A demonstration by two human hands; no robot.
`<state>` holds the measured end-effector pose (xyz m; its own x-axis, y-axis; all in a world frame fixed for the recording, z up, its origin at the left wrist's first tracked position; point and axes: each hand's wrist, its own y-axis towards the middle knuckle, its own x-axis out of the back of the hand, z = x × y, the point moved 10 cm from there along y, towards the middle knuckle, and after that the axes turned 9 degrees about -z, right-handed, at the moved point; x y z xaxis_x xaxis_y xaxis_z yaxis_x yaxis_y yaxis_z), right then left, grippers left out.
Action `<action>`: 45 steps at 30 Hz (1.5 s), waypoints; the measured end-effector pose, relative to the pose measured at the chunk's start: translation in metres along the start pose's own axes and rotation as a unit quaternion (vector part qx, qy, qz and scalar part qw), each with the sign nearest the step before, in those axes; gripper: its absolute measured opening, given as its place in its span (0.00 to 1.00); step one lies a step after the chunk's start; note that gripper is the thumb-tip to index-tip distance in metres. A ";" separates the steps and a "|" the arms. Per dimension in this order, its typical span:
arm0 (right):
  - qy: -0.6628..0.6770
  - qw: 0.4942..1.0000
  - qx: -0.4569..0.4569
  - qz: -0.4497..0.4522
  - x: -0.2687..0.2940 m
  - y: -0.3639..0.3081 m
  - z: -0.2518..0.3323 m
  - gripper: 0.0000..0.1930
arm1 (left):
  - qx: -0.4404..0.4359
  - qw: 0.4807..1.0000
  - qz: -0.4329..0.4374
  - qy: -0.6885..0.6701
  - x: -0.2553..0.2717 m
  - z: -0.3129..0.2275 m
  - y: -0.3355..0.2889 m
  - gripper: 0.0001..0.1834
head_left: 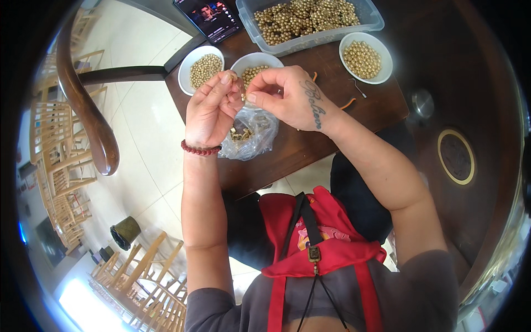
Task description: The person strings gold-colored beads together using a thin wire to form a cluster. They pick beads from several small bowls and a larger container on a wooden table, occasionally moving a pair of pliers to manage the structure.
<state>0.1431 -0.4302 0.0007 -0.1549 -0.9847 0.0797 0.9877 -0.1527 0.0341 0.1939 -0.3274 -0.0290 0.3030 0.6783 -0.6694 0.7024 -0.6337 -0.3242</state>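
My left hand (pixel 209 110), with a red bead bracelet at its wrist, is raised above the table, its thumb and forefinger pinching a small gold-coloured piece whose kind I cannot make out. Just below that pinch hang tiny gold beads (pixel 243 97). From the other side, my right hand (pixel 287 95) closes thumb and forefinger at these beads; any thread between the hands is too fine to see clearly. Under the hands lies a clear plastic bag (pixel 264 145) with gold-coloured pieces in it. Behind them stands a white bowl (pixel 259 56) of gold beads, partly covered by my fingers.
More gold beads fill a white bowl (pixel 185 74) at the left and another bowl (pixel 389 62) at the right. A clear plastic bin (pixel 332 37) of beads stands at the back, beside a phone (pixel 208 19). A thin hooked tool (pixel 358 88) lies on the dark wooden table (pixel 298 152).
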 end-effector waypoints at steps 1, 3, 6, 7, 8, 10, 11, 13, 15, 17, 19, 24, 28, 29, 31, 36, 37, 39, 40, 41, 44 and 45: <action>0.003 1.000 -0.002 -0.002 0.001 0.000 0.000 0.07 | 0.000 1.000 -0.008 0.005 0.002 0.000 0.000 0.08; 0.000 1.000 -0.008 -0.002 0.001 0.000 0.001 0.07 | 0.000 1.000 -0.023 0.015 0.005 0.001 0.001 0.08; -0.008 1.000 -0.007 0.002 0.001 0.000 0.003 0.07 | -0.009 0.999 -0.033 -0.009 0.016 -0.002 0.004 0.08; -0.003 1.000 -0.005 0.002 0.000 0.000 0.000 0.07 | -0.013 0.999 -0.037 -0.017 0.016 -0.003 0.004 0.08; 0.001 1.000 -0.002 0.002 0.000 0.000 0.000 0.07 | -0.017 0.999 -0.041 -0.025 0.016 -0.005 0.004 0.08; -0.004 1.000 0.003 0.000 0.000 0.001 -0.001 0.07 | -0.024 0.997 -0.044 -0.051 0.017 -0.006 0.005 0.09; -0.007 1.000 0.004 0.000 -0.001 0.001 -0.001 0.07 | -0.026 0.996 -0.043 -0.069 0.018 -0.007 0.005 0.09; -0.013 1.000 0.003 0.000 -0.001 0.001 -0.001 0.07 | -0.031 0.995 -0.044 -0.089 0.020 -0.008 0.005 0.09; -0.014 1.000 0.002 -0.001 -0.001 0.000 -0.002 0.07 | -0.036 0.994 -0.046 -0.096 0.023 -0.009 0.007 0.08; -0.011 1.000 0.004 -0.001 -0.002 0.000 -0.003 0.07 | -0.041 0.994 -0.029 -0.094 0.022 -0.011 0.006 0.08; -0.009 1.000 0.007 -0.001 -0.002 0.001 -0.004 0.07 | -0.044 0.996 -0.023 -0.068 0.021 -0.011 0.005 0.08; -0.023 1.000 0.012 0.003 -0.002 0.001 0.000 0.07 | -0.038 0.998 -0.033 0.021 0.013 -0.011 0.002 0.08; -0.018 1.000 0.001 -0.001 0.000 0.001 -0.002 0.08 | -0.037 0.999 -0.016 0.036 0.014 -0.009 0.001 0.08; -0.015 1.000 -0.008 -0.003 0.001 0.001 -0.003 0.08 | -0.036 0.998 -0.015 0.042 0.011 -0.008 0.001 0.08; -0.015 1.000 -0.010 -0.001 0.001 0.002 -0.003 0.08 | -0.031 0.998 -0.010 0.053 0.009 -0.006 0.000 0.08; -0.037 0.999 0.014 0.004 0.003 0.003 -0.004 0.08 | -0.019 0.997 0.002 0.076 0.003 -0.002 0.001 0.08; -0.037 0.999 0.014 0.007 0.002 0.004 -0.006 0.08 | -0.023 0.996 0.002 0.084 0.003 -0.002 0.001 0.08; -0.043 0.999 0.013 0.011 0.001 0.004 -0.007 0.08 | -0.032 0.994 0.002 0.101 0.002 -0.003 0.000 0.08; -0.047 0.999 0.012 0.012 0.002 0.004 -0.005 0.08 | -0.036 0.993 0.001 0.110 0.001 -0.003 0.000 0.08; -0.052 0.998 0.011 0.014 0.002 0.004 -0.004 0.08 | -0.041 0.992 0.001 0.120 0.000 -0.004 -0.001 0.08; -0.044 0.999 0.006 0.015 0.001 0.004 -0.008 0.09 | -0.043 0.990 0.010 0.133 -0.001 -0.004 -0.002 0.09; -0.044 0.999 0.009 0.016 0.001 0.003 -0.007 0.09 | -0.042 0.990 0.015 0.135 -0.001 -0.004 -0.002 0.09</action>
<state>0.1465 -0.4322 -0.0064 -0.1250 -0.9776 0.1691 0.9918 -0.1185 0.0480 0.1947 -0.3255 -0.0252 0.4772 0.7413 -0.4719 0.7379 -0.6297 -0.2431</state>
